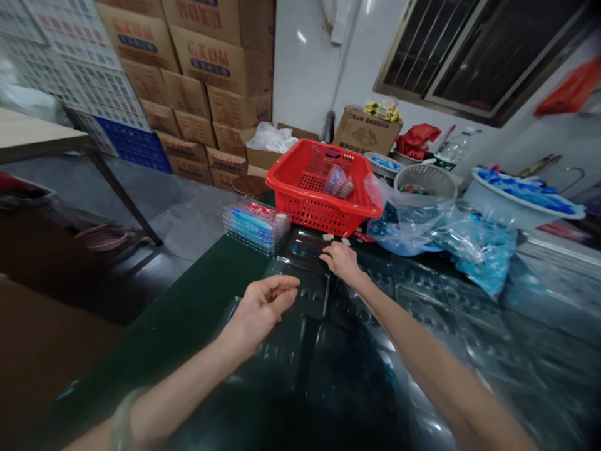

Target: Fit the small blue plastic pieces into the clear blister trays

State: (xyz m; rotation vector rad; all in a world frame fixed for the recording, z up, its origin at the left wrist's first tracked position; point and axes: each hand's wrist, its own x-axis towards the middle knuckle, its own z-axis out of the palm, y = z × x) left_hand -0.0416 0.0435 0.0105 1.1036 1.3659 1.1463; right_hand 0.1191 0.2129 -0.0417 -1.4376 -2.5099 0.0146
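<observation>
My left hand (265,307) hovers over the clear plastic trays, thumb and fingertips drawn together in a pinch. Whatever it may hold is too small to make out. Farther out, my right hand (342,260) is closed beside a clear tray (305,244), its fingers curled down. I cannot see what lies between those fingertips. A second clear tray (317,300) rests just past my left hand. Small pale pieces (328,237) lie on the table beyond my right hand. Near the far left edge stands a stack of clear packs (257,227) with blue and red contents.
A red plastic basket (310,210) with a small packet inside stands at the table's far end. Right of it are a clear bag of blue pieces (483,250), a grey basket (425,178) and a white basin (507,203). More clear trays (432,313) cover the table's right side.
</observation>
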